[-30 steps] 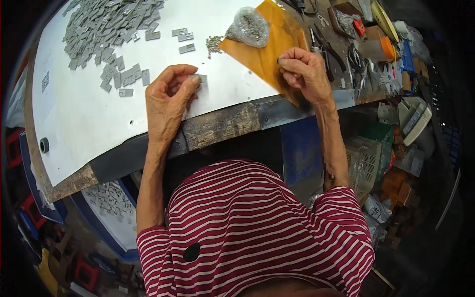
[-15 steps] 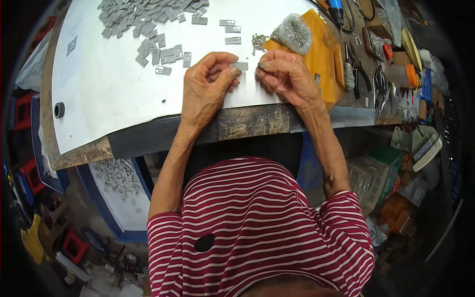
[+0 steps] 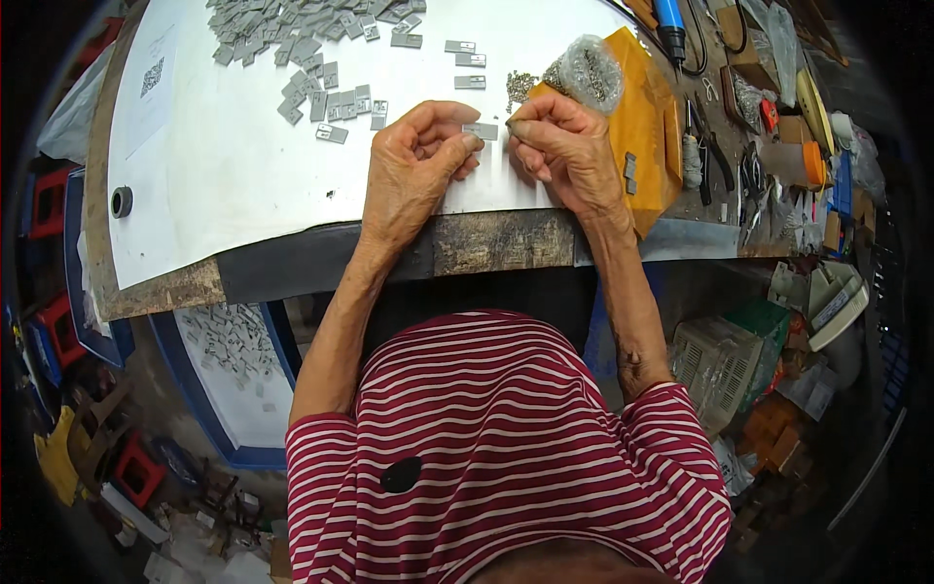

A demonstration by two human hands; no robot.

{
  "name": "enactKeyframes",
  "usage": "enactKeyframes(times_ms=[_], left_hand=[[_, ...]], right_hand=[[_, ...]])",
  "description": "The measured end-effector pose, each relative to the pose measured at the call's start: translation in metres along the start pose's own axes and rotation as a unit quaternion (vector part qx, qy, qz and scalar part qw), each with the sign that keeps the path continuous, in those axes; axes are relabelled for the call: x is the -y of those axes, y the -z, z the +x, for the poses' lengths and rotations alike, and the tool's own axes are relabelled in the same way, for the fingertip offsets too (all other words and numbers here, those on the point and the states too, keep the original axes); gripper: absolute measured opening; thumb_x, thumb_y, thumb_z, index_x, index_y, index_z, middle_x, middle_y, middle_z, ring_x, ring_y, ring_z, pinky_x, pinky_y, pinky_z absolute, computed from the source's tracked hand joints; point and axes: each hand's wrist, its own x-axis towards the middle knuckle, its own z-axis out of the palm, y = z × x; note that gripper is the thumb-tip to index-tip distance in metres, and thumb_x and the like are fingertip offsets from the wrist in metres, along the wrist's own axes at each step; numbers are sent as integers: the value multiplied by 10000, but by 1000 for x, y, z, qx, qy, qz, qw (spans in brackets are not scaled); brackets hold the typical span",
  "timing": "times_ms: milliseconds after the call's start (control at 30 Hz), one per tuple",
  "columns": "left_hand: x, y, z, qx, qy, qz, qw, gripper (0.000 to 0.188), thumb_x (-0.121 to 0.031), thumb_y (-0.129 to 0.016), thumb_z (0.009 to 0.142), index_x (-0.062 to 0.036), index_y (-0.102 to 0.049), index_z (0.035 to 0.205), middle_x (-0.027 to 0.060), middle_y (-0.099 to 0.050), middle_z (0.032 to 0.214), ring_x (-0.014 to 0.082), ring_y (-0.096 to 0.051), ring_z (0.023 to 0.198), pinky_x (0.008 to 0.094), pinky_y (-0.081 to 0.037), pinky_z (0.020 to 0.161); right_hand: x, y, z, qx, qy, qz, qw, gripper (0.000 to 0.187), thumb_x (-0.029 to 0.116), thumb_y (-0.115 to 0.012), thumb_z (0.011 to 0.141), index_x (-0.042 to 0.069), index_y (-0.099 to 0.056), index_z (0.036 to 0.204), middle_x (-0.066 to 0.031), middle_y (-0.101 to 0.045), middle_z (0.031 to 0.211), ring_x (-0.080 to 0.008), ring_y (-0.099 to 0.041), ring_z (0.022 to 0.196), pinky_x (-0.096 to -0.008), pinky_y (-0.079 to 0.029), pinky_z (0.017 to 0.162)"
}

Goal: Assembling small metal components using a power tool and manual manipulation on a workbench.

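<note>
My left hand [image 3: 423,161] is closed, its thumb and forefinger pinching a small flat grey rectangular piece [image 3: 485,130] that sticks out to the right above the white sheet. Just beside that piece's end is my right hand [image 3: 569,151], its thumb and forefinger pressed together; whatever lies between them is too small to make out. Beyond my hands, several matching grey pieces [image 3: 470,60] lie in a short column. A small heap of tiny metal parts [image 3: 520,88] sits past my right fingertips.
A large pile of grey pieces [image 3: 292,29] covers the far left of the white sheet [image 3: 233,185]. At right are a bubble-wrap bag [image 3: 592,73] of small metal parts, an orange envelope [image 3: 647,117] with grey pieces on it, and pliers [image 3: 718,156]. A black ring [image 3: 121,201] lies far left.
My right hand's pinched fingertips have shifted slightly relative to the grey piece, and more of that piece shows. Grey pieces on the envelope are less covered. The whole view has shifted a little.
</note>
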Motion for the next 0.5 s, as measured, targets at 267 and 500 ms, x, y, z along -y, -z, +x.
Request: enactKeyframes(times_ms=[267,500], left_hand=[[-3,-2,-1,11,-17,20,1000,204,-62,-590,816,2,-599,1010,16,-598,739,56,-567,665,174,-472,599],[-1,-2,-2,-5,-20,13,1000,216,-33,-526,828,-20,-604,1030,11,-575,746,56,-534,643,183,-449,584]], right_hand=[[-2,-12,-6,36,-10,-1,999,71,-9,-590,800,-43,-576,860,-44,-567,617,-64,-514,480,-168,-395,399],[-7,-18,-10,36,-25,-64,997,82,-30,-584,799,-48,-565,877,-48,-555,662,-72,-490,472,-173,-356,384]])
